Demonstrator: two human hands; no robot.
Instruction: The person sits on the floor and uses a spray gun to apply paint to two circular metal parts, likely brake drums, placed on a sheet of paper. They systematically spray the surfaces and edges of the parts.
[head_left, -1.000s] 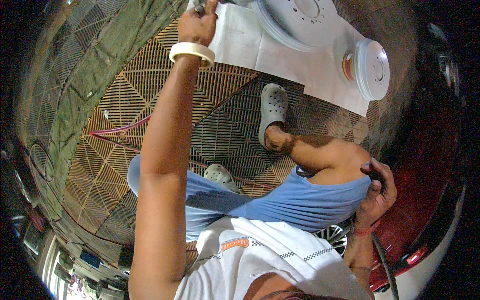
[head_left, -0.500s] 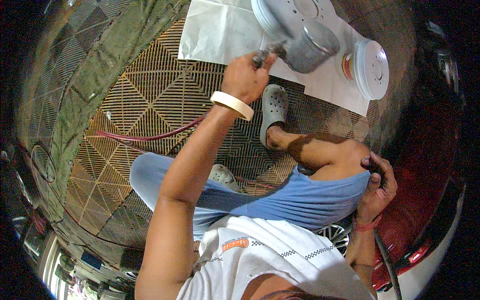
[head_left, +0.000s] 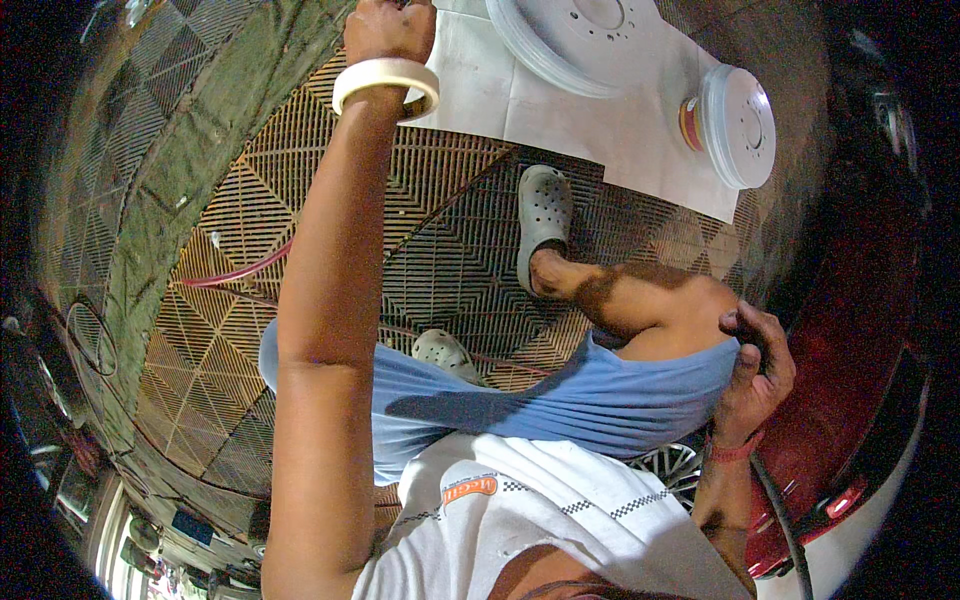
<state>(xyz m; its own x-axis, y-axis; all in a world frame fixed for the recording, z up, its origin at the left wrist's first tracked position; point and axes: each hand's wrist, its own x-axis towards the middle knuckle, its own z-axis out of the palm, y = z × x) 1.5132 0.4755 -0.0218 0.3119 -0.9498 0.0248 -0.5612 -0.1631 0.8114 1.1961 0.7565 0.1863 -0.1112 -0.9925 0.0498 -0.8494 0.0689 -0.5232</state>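
Observation:
At the top edge my left hand [head_left: 388, 32] is closed round a dark handle, mostly cut off by the picture's edge; half a second ago it showed as a spray gun with a grey cup. A cream roll of tape [head_left: 385, 82] hangs round that wrist. To the hand's right, a large light-coated brake disc [head_left: 548, 45] is over white paper [head_left: 560, 125]. A second pale disc [head_left: 735, 130] is at the right, beside a small yellow-and-red round object [head_left: 690, 124]. My right hand [head_left: 757, 375] lies empty against my bent knee, its fingers loosely curved and apart from the thumb.
Slatted floor tiles [head_left: 240, 360] spread under my feet. A red hose [head_left: 240, 268] crosses them. Green cloth [head_left: 170, 200] runs along the left. A red car [head_left: 860, 370] stands close on my right, with a dark hose [head_left: 783, 525] near my right arm.
My left hand has swept left and away from me with the spray gun, whose cup has left the picture. The large disc is less covered now. My right hand stays on the knee.

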